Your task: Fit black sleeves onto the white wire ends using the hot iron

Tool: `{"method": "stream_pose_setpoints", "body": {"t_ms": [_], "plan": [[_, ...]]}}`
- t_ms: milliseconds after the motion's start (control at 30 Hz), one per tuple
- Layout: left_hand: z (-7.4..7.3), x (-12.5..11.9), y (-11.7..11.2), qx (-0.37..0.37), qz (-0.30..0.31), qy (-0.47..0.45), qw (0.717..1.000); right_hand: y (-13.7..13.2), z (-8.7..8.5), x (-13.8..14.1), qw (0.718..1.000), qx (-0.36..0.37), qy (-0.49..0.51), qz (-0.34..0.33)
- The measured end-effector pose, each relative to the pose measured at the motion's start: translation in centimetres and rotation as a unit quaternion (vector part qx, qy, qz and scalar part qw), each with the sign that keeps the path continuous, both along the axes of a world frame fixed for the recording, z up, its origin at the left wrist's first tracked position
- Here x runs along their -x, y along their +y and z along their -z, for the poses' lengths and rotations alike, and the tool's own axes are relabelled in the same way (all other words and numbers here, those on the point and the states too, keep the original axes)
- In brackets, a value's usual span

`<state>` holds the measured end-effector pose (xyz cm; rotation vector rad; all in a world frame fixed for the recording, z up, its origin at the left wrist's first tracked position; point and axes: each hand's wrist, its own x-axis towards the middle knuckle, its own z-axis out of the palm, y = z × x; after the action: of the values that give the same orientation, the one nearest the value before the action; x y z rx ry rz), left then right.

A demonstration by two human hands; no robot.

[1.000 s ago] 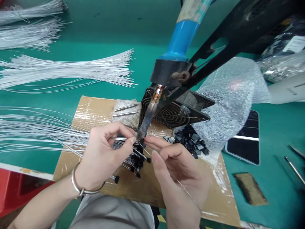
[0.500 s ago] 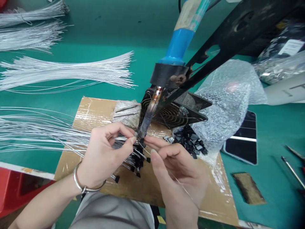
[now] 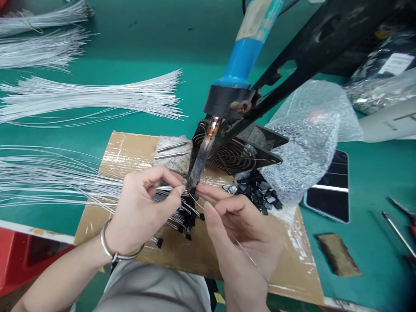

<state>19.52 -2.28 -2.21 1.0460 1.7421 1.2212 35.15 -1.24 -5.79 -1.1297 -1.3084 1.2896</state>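
Observation:
A soldering iron (image 3: 239, 60) with a blue handle hangs tip-down in a black stand arm, its darkened tip (image 3: 199, 167) between my two hands. Just left of the tip, my left hand (image 3: 139, 212) is closed in a pinch; what its fingertips hold is too small and covered to make out. My right hand (image 3: 245, 238) pinches a thin solder wire (image 3: 248, 255), which runs from near the tip across the palm. Below the fingertips lie white wires (image 3: 110, 190) with small black pieces (image 3: 187, 219) on their ends, partly hidden by my left hand.
A cardboard sheet (image 3: 292, 268) lies under the work. Behind the iron stands a round fan grille (image 3: 232, 156). Black chips (image 3: 260, 190) spill from a clear plastic bag (image 3: 302, 143). A phone (image 3: 329, 201), a brown sponge (image 3: 338, 255) and a pad with metal rods (image 3: 173, 162) lie around.
Almost nothing differs. My right hand has shifted very slightly left, still pinching the solder wire; my left hand keeps its place beside the iron's tip.

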Motion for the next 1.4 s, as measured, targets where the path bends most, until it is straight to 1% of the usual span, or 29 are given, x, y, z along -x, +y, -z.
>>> {"method": "stream_pose_setpoints", "body": {"t_ms": [167,333,533,700,933,1133,1400], "plan": [[-0.05,0.06,0.15,-0.007,0.001,0.008,1.000,-0.08,0.11,-0.10,1.000,-0.003,-0.006,-0.004],[-0.02,-0.03,0.11,-0.004,0.001,0.017,1.000,-0.22,-0.10,0.08,1.000,-0.009,-0.008,0.006],[-0.16,-0.09,0.01,-0.002,0.001,0.014,1.000,-0.36,-0.57,0.52,0.999,0.021,-0.010,0.031],[-0.04,-0.03,-0.05,-0.007,0.001,0.009,1.000,-0.21,-0.19,0.31,1.000,-0.012,-0.008,0.013],[0.06,-0.09,-0.23,-0.017,0.006,0.010,1.000,-0.19,-0.34,0.42,1.000,-0.015,-0.003,0.018],[0.17,-0.08,-0.17,-0.016,0.001,0.004,1.000,-0.13,0.00,0.33,1.000,-0.023,-0.006,0.010],[0.02,-0.03,-0.10,-0.013,0.002,0.018,1.000,-0.29,0.02,0.44,0.999,-0.029,-0.020,0.021]]}}
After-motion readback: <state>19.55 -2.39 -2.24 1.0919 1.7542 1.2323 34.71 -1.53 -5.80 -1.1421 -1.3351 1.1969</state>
